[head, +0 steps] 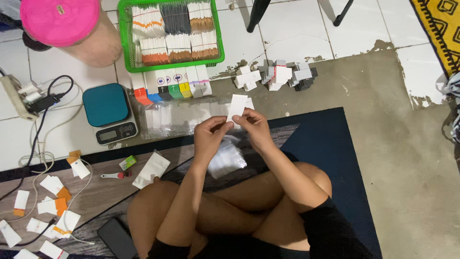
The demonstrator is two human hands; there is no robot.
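I sit cross-legged on the floor. My left hand (211,134) and my right hand (255,125) meet in front of me and both pinch a small white paper packet (237,105), held upright above a pile of clear plastic sleeves (225,158) lying on the mat by my legs. A row of flat clear bags (177,117) lies on the floor just beyond my hands.
A green basket (125,43) of filed packets stands at the back, with small coloured boxes (170,86) in front. A teal kitchen scale (108,112), a pink-lidded jar (67,24), a power strip (19,96), scattered white and orange packets (52,206), a phone (117,237) and loose white boxes (278,74) lie around.
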